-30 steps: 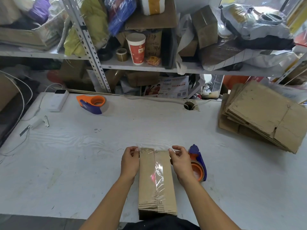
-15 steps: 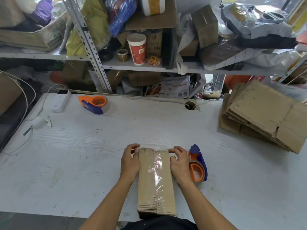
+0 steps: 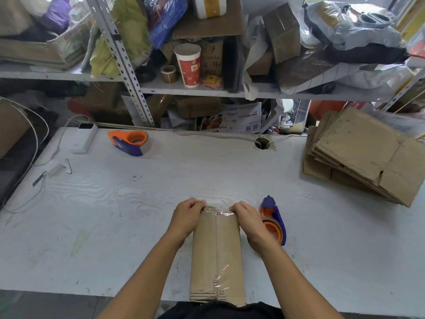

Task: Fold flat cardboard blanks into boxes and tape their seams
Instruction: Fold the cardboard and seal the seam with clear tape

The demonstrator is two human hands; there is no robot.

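Head | left hand (image 3: 186,217), right hand (image 3: 249,221) grip clamped on taped corrugated box (image 3: 217,254)

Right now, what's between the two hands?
The box: its far end sits between the left hand and right hand, both gripping its taped edge. Shown in the head view.

Your box (image 3: 217,254) runs under your dark shirt at the bottom edge, so its near end is hidden. Your right hand (image 3: 249,223) covers part of the tape dispenser (image 3: 274,223) beside it. Your fingertips curl over the box's far end, out of sight. The stack of flat cardboard (image 3: 368,155) is cut off at the right edge. Print on the paper cup (image 3: 189,65) is too small to read.
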